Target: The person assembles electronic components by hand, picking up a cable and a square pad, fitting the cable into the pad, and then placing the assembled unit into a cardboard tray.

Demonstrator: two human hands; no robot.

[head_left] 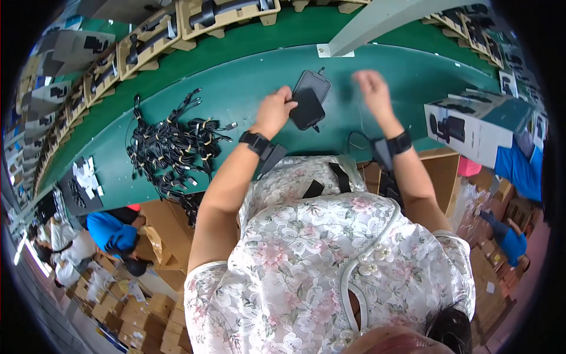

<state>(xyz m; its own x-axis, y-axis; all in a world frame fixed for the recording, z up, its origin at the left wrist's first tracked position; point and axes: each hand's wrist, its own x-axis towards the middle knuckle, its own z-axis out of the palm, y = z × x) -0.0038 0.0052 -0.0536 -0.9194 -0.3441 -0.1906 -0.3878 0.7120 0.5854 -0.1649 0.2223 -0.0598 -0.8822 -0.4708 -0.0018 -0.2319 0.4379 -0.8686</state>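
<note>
My left hand [273, 111] has its thumb and fingers closed on the left edge of a black, flat, phone-shaped device [309, 111]. A short black plug sticks out of that device's lower end. Partly beneath it is a second device of similar shape, with a grey face [315, 83] and a small plug at its upper corner. To the right, my right hand [372, 93] is over the green table [265, 66], apart from both devices. Motion blurs its fingers, so I cannot make out whether they hold anything. Both wrists wear black straps with small boxes.
Tied black cables [174, 144] lie heaped left of my left arm. White pieces [88, 177] sit on a dark sheet farther left. A printed carton [466, 127] stands at right. Cardboard trays [227, 15] line the far side, and a grey post [354, 36] rises from the table.
</note>
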